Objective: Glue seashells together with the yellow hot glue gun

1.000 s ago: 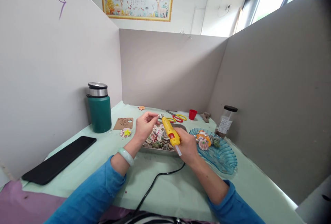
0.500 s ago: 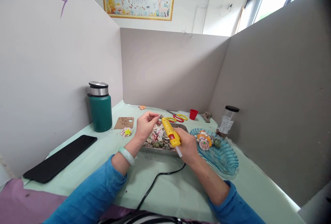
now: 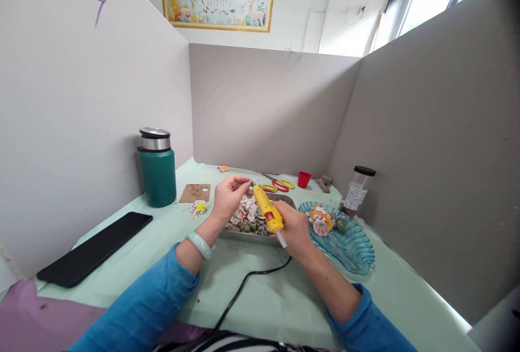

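Note:
A yellow hot glue gun (image 3: 267,208) with a white glue stick at its rear is gripped by my right hand (image 3: 293,228). Its nozzle points up and left, close to the fingertips of my left hand (image 3: 231,195). The left fingers are pinched together; whatever they hold is too small to make out. Both hands are over a metal tray (image 3: 247,236) of mixed shells (image 3: 252,214). From the gun's side a black cord (image 3: 254,273) runs down to the table's front edge.
A green bottle (image 3: 158,176), a dark phone-like slab (image 3: 95,249), a brown card (image 3: 195,193) and a shell with a yellow flower (image 3: 199,208) lie left. Scissors (image 3: 280,185) and a red cup (image 3: 304,180) are behind. Right: a blue dish (image 3: 349,249) with shells, a jar (image 3: 357,192).
The glue gun's nozzle has shifted very slightly to the left at my left fingertips. Otherwise both hands are nearly still.

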`<state>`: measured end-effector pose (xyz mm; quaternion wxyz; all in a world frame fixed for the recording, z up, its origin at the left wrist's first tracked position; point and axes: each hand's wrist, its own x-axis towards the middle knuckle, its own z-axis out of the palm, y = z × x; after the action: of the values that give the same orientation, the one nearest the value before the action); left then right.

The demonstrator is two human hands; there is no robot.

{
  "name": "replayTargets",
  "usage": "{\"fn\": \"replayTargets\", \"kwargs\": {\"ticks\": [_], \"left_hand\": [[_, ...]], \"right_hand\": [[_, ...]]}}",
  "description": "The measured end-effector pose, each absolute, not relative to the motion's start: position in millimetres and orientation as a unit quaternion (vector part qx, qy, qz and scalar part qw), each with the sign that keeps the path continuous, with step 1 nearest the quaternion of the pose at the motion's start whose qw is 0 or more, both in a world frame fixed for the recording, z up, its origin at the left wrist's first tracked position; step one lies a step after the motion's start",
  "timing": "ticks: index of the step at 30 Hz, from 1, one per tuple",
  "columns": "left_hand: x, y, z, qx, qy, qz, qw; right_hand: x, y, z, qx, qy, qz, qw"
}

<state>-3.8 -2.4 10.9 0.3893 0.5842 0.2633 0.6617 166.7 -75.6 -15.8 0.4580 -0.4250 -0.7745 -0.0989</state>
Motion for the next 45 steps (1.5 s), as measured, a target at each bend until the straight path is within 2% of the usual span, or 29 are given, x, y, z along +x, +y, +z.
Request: {"fn": "replayTargets", "kwargs": {"ticks": [10, 45], "left_hand": [[-4.4, -5.7, 12.6, 0.589, 0.28, 0.66, 0.374], [-5.0, -1.3, 9.5, 0.588, 0.285, 0.659, 0.372]], "right_hand": [[169.1, -74.1, -13.4, -0.459, -0.743, -0.082, 0.48], [166.9, -75.6, -14.0, -0.451, -0.762, -0.072, 0.46]]}}
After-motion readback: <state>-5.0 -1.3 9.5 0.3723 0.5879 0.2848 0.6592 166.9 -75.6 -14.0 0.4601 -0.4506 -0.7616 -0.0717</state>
